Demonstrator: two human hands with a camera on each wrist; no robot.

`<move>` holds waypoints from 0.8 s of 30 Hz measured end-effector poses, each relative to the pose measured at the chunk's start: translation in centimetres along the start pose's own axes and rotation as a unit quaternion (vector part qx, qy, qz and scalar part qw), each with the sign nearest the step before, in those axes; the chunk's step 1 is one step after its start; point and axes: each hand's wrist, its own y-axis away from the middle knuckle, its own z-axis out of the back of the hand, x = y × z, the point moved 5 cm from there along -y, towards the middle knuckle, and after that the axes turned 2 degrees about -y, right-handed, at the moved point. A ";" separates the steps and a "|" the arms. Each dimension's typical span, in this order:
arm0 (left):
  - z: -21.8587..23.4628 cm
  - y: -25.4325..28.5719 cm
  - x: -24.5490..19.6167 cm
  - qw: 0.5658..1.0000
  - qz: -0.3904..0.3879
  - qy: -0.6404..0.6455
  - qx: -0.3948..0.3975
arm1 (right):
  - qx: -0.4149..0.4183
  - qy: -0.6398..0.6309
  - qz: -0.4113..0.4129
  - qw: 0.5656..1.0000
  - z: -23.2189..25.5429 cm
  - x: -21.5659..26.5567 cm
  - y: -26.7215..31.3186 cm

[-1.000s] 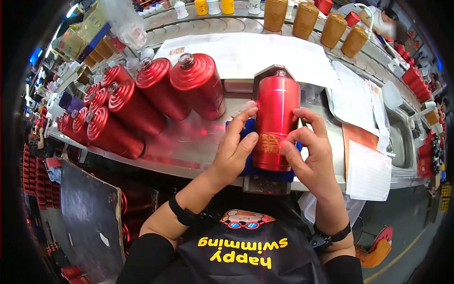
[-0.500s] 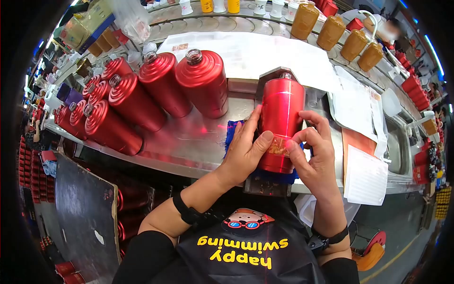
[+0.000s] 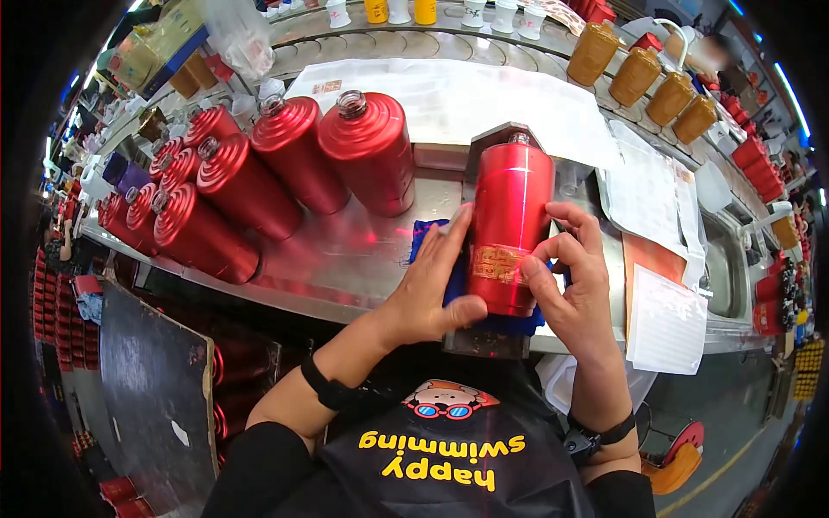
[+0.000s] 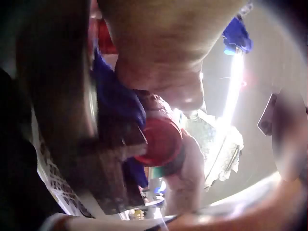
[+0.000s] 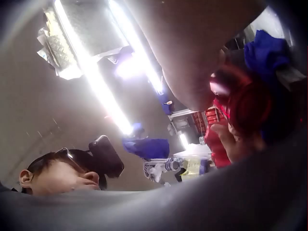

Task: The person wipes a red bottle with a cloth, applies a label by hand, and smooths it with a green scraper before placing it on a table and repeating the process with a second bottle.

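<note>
Bottle (image 3: 514, 194) is lying in the jig (image 3: 488, 345), on the cloth (image 3: 518, 325), neck toward the jig's far plate. Left hand (image 3: 432, 289) isn't clamped on anything: fingers straight along the jig's left side, by the bottle wall, thumb near the base; I can't tell if it's touching. Right hand (image 3: 574, 276), on the jig's right, has thumb and index together, looks like a pinch on the right end of the label (image 3: 499, 262). Risk 1, my read: label skews or creases if that pinch drags 1 end while the left isn't bracing. Risk 2: round, slick-looking wall on soft cloth, so a sideways push could roll the bottle. Risk 3: cloth bunches and tilts it in the jig. Spares (image 3: 371, 155) stand well left of the jig; only a wide left swing would hit them. Both wrist cams too murky for me to confirm contact.
</note>
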 end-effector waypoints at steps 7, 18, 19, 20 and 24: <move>0.5 0.2 -2.0 0.957 -0.072 -0.280 0.008 | 0.015 -0.037 -0.014 0.999 0.5 -0.7 0.2; 0.0 -2.0 -1.7 0.993 0.097 0.036 -0.063 | 0.007 -0.125 -0.078 0.989 1.2 -2.8 1.4; -0.3 -2.2 -1.6 0.992 0.098 0.036 -0.066 | 0.005 -0.129 -0.076 0.989 1.4 -2.7 1.4; -0.5 -2.5 -1.4 0.992 0.100 0.037 -0.069 | 0.002 -0.132 -0.075 0.988 1.5 -2.6 1.4; -0.9 -2.7 -1.2 0.986 0.129 0.077 -0.076 | 0.003 -0.140 -0.081 0.987 1.5 -2.7 1.4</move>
